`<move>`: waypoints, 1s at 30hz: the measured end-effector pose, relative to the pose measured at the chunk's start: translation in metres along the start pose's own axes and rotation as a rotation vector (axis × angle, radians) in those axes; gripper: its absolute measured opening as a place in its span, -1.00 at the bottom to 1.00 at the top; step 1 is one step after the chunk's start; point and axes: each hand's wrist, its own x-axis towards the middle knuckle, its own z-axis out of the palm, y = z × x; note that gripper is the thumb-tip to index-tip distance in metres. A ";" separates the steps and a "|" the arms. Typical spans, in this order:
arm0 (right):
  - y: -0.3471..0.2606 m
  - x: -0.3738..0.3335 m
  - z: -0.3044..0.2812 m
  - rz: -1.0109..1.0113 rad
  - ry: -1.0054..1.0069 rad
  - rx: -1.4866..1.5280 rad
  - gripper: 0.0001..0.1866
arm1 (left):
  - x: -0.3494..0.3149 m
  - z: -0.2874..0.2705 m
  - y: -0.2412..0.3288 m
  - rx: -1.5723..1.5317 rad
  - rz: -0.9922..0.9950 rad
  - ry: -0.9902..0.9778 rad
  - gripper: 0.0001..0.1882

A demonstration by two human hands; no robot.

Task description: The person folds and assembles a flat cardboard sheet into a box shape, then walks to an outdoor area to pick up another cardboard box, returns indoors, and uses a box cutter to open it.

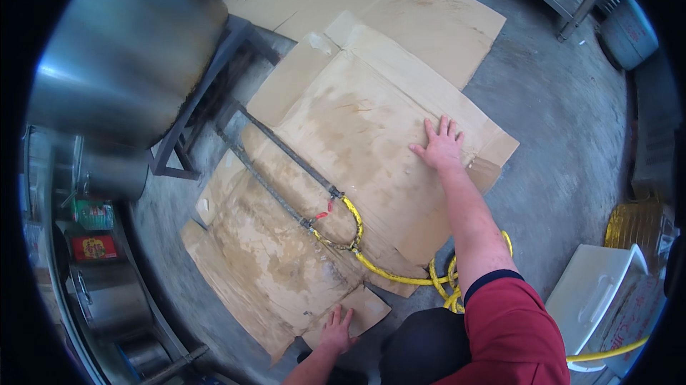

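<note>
A flattened, stained cardboard box (386,149) covers much of the grey floor in front of me. My right hand (441,147) reaches forward and lies on its right part, fingers spread, holding nothing. Close to my body, my left hand (337,331) rests on the near edge by a cardboard flap (369,309), also open with its fingers apart. Between the hands, a yellow gas hose (391,273) crosses the cardboard. It forks into two dark metal pipes (289,147), which run toward a stand at the upper left. A red strip (325,212) hangs at the fork.
A large steel pot (128,49) stands on a dark metal stand (207,92) at the left. More cardboard (429,20) lies beyond. Shelved pots (107,292) line the lower left. A white bin (597,288) and an oil jug (632,226) stand at right.
</note>
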 end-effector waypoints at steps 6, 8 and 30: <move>-0.007 0.009 -0.001 0.050 -0.079 -0.016 -0.06 | 0.007 0.006 -0.002 -0.072 -0.025 -0.039 0.00; -0.008 0.017 -0.010 0.036 -0.125 -0.013 -0.06 | 0.014 0.013 -0.010 -0.163 -0.007 0.008 -0.07; 0.114 -0.194 0.039 0.318 -0.455 1.625 -0.61 | 0.042 0.182 -0.027 -2.479 -0.792 0.048 -0.49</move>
